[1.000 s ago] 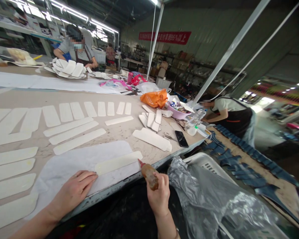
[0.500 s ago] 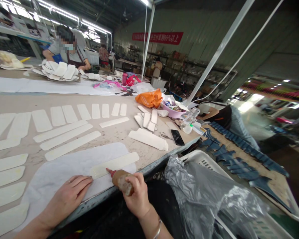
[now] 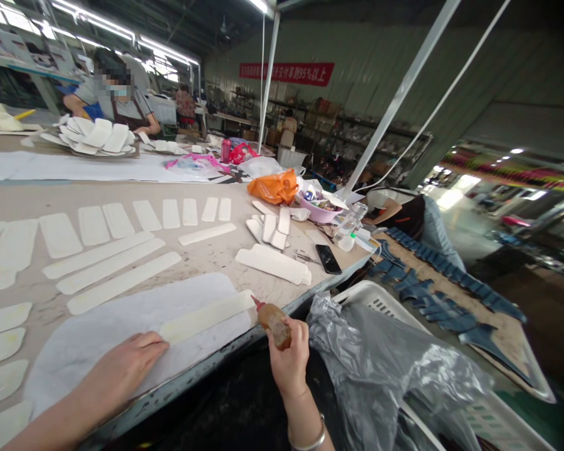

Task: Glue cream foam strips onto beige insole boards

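A long cream strip lies on a white sheet near the table's front edge. My left hand has its fingers pressed together on the strip's left end, gripping it there. At the other end, my right hand is wrapped round a squeeze bottle of brownish liquid. The bottle is tilted, its red nozzle pointing up and left at the strip's right end; whether the tip touches is too small to tell. Faint yellowish marks show on the strip.
Several white pieces are laid out on the table. Stacked strips, scissors, a phone and an orange bag lie beyond. Grey plastic covers a white basket at right. A co-worker sits across the table.
My right hand has moved the bottle rightward along the strip, from its middle to its right end. My left hand stays at the left end. The whole view has shifted slightly.
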Available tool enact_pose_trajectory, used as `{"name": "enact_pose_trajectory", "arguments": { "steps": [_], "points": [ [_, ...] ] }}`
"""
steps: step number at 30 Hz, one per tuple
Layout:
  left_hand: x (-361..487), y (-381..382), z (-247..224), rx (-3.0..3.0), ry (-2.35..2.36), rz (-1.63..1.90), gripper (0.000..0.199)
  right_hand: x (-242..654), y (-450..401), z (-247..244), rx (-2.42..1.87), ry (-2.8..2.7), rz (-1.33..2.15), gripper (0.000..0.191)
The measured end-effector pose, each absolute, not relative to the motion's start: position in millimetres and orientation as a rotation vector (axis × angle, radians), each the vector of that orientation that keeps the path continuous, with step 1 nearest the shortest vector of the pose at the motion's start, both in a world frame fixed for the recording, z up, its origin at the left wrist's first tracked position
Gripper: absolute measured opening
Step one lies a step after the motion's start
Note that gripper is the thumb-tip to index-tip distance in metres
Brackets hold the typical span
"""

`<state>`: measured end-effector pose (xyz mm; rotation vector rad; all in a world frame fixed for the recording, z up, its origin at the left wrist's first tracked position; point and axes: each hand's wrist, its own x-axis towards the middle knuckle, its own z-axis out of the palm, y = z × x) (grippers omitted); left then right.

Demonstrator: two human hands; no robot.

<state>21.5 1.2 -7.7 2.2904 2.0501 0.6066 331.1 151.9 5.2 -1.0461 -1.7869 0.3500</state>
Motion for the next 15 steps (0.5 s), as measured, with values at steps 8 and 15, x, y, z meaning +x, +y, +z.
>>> {"name": "enact_pose_trajectory", "arguments": {
  "steps": [8,15],
  "points": [
    [21.2,13.1,1.1,2.318,2.001,0.507,0.028,323.0,156.7,13.3,-1.046,-1.865,0.305,0.024],
    [50.6,38.0,16.6,2.247,2.133,0.049,0.013,343.8,161.9,-1.6,-1.040,-1.650,0.166,0.038]
  ]
}}
